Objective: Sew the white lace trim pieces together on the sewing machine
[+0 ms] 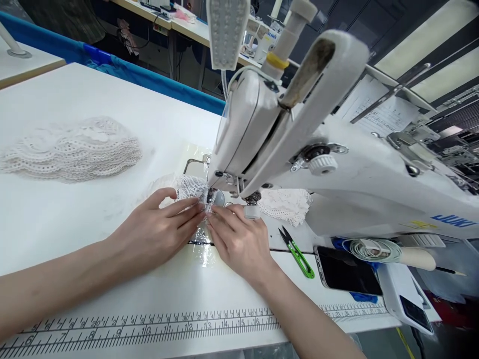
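Observation:
A piece of white lace [191, 187] lies under the needle area of a white sewing machine [247, 114]. My left hand [159, 229] holds its near edge, with fingers together and the thumb raised apart. Close beside it, my right hand [241, 242] has its fingertips on the lace just in front of the presser foot. Both sets of fingertips almost meet there, and they hide part of the lace. More white lace [286, 205] lies under the machine arm, to the right of the needle.
A stack of scalloped lace pieces [75, 149] rests on the left of the white table. Green thread snips [299, 254] and a phone [348, 271] lie right of my right hand. A printed ruler [187, 326] runs along the front edge. A lamp [228, 35] stands behind the machine head.

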Demonstrator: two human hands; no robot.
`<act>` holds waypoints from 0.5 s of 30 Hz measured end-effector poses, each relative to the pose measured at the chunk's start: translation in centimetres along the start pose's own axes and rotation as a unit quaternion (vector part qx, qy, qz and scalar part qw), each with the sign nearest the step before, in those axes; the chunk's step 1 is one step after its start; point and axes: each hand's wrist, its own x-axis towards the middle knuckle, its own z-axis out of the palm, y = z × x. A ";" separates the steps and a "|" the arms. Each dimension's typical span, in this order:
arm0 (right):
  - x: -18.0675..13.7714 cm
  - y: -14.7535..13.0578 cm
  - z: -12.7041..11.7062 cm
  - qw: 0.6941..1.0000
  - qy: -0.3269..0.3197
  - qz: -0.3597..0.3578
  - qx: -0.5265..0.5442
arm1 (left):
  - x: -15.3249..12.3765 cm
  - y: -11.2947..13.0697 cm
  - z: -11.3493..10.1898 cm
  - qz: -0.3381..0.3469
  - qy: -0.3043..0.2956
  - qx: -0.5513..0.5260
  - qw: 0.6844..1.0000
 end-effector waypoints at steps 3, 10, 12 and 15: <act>0.1 0.1 0.1 1.000 -0.009 0.008 0.000 | 0.3 -0.1 0.1 -0.011 0.006 -0.009 1.000; 0.2 0.0 0.2 1.000 -0.012 0.017 -0.013 | 0.3 -0.3 0.3 -0.024 0.011 -0.009 1.000; 0.2 -0.1 0.2 1.000 -0.006 0.015 -0.010 | 0.1 -0.3 0.2 -0.015 0.015 -0.005 1.000; 0.2 -0.1 0.1 1.000 -0.001 0.017 -0.003 | 0.0 -0.3 0.2 -0.011 0.020 -0.009 1.000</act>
